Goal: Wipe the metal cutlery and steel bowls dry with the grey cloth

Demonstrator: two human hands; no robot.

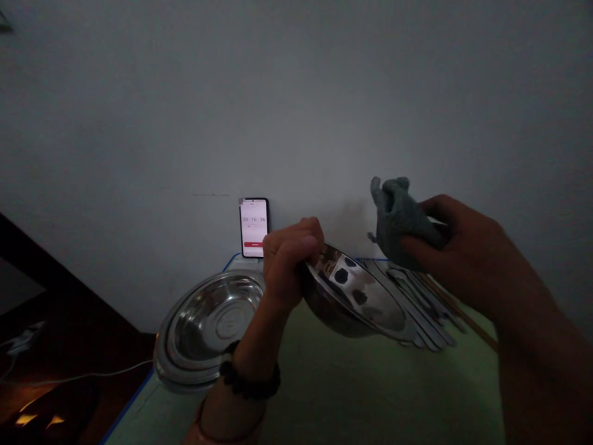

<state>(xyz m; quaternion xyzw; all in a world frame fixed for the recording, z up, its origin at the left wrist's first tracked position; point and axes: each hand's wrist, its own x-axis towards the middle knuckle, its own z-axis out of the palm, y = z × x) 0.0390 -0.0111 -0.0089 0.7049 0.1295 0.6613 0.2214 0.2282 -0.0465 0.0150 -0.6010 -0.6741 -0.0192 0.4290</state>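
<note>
My left hand (290,259) is closed on the rim of a steel bowl (365,300), which it holds tilted above the table. The bowl's shiny inside faces up and to the right. My right hand (456,253) is closed around a bunched grey cloth (398,219), held just above and to the right of the bowl, not touching it. A dark bead bracelet sits on my left wrist.
A larger steel basin (208,324) rests on the pale green table (352,395) at the left. Several metal utensils (426,303) and wooden sticks lie behind the bowl at the right. A phone (254,227) showing a timer leans against the white wall. Cables lie on the dark floor at left.
</note>
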